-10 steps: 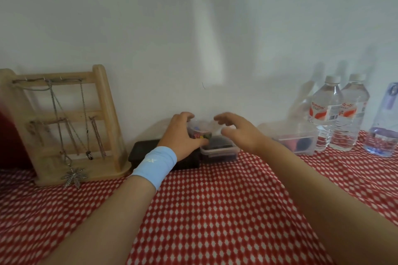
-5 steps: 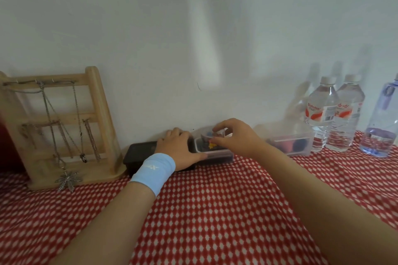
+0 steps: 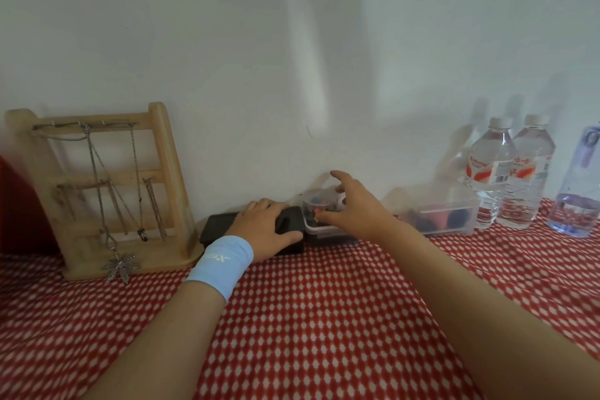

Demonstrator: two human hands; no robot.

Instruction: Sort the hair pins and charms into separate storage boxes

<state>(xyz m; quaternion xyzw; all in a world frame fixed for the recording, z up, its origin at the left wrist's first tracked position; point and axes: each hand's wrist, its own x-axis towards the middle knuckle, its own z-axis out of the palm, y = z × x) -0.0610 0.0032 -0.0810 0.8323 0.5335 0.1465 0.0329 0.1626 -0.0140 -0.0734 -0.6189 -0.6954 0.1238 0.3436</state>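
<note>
A black box (image 3: 216, 227) lies against the wall, and my left hand (image 3: 264, 226), with a light blue wristband, grips its right end, fingers on top and thumb along the front. Right beside it sits a small clear storage box (image 3: 324, 230) with colourful charms (image 3: 315, 204) in a clear tub on top. My right hand (image 3: 355, 209) hovers over that box's right side with fingers spread, index raised and thumb by the rim. I cannot make out any hair pins.
A wooden jewellery stand (image 3: 162, 172) with hanging chains stands at the left. A second clear box (image 3: 438, 217) with red and dark blue items sits to the right, then two water bottles (image 3: 493, 172) and a purple-tinted bottle (image 3: 581, 191). A red checked cloth (image 3: 308, 318) covers the table.
The clear tub of charms went from between both hands down onto the clear box. My left hand shifted left onto the black box, and my right hand opened.
</note>
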